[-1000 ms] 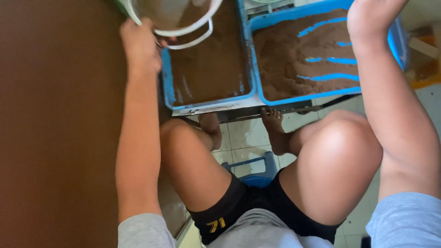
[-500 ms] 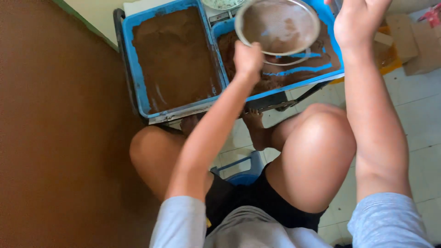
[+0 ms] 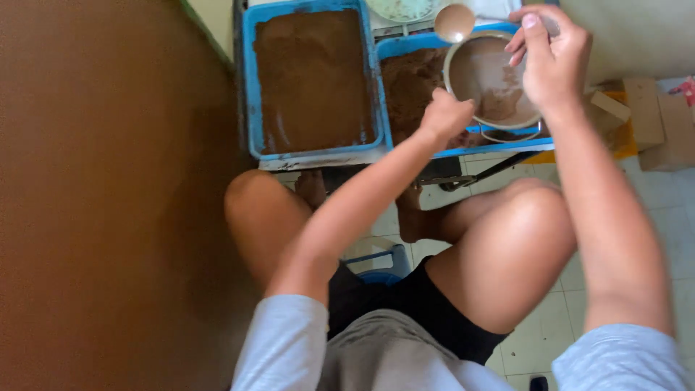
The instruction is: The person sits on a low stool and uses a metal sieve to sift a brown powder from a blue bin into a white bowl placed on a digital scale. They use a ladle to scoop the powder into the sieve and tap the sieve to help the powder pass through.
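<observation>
blue trays (image 3: 248,87) of brown powder, tiled floor (image 3: 550,340)

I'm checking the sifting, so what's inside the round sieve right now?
The sieve holds a thin layer of brown powder, heaped toward its right side. The right hand covers part of its rim; what lies beneath is hidden.

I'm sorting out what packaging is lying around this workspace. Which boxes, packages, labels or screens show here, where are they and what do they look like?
Cardboard boxes: plain brown, on the tiled floor at the right edge, beside the right hand.
Small package: pink and red, at the far right edge, mostly cut off.
No labels, signs or screens can be made out.
</observation>
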